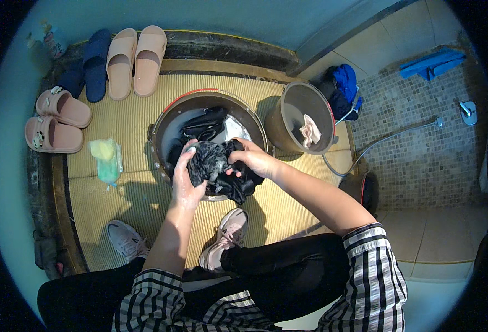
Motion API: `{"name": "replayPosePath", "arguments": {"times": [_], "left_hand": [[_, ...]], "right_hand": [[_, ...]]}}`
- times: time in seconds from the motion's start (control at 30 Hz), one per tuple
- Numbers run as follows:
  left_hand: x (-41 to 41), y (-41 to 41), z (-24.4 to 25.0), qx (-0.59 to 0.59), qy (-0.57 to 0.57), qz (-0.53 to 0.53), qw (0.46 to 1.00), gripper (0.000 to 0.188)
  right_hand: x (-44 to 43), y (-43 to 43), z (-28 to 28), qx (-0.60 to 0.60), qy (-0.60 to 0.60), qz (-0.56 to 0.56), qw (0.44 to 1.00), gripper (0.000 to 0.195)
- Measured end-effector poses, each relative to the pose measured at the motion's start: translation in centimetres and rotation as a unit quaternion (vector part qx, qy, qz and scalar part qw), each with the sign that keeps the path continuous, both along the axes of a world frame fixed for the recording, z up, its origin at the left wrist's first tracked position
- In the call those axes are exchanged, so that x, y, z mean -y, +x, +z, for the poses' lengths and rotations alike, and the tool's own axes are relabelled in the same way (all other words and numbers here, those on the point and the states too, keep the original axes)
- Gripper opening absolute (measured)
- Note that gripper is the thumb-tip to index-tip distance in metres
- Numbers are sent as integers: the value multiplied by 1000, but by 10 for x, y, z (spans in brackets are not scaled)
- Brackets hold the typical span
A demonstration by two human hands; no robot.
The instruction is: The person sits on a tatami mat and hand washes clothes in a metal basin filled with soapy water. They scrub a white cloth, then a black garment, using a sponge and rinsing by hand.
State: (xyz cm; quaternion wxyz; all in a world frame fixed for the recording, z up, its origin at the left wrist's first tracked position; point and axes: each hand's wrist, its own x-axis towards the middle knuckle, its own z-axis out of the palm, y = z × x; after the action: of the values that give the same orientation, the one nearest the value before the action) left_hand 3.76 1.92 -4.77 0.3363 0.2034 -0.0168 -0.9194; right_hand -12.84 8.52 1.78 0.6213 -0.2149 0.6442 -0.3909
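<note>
A soapy black cloth garment (210, 162) is bunched between my two hands above the near side of a large dark bucket (156, 147). My left hand (186, 176) grips its left side, with the thumb spread over the wet fabric. On the other side my right hand (254, 159) pinches the cloth, and its lower fingertips show through the folds. Part of the garment hangs over the bucket's near rim. Inside the bucket lie more black cloth (206, 122) and a white piece (236, 129) in cloudy water.
Right of it stands a smaller grey-brown bucket (281, 122) holding a pale pink cloth (310, 132). A soap bar in a plastic bag (105, 159) lies at left. Pink slippers (121, 66) line the wall. A shower hose (376, 143) crosses mosaic tiles; another bucket (353, 189) sits lower right.
</note>
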Motion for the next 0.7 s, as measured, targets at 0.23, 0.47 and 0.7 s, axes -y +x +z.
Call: {"name": "replayPosePath", "arguments": {"times": [0.23, 0.47, 0.7], "left_hand": [[2, 1, -2, 5, -53, -10, 999, 28], [-14, -6, -9, -17, 55, -15, 998, 25], [-26, -21, 50, -29, 108, -86, 990, 27]], "right_hand": [[-3, -8, -8, 21, -57, -83, 995, 22], [7, 68, 43, -453, -309, 224, 806, 41], [32, 29, 29, -659, -162, 217, 701, 20]]}}
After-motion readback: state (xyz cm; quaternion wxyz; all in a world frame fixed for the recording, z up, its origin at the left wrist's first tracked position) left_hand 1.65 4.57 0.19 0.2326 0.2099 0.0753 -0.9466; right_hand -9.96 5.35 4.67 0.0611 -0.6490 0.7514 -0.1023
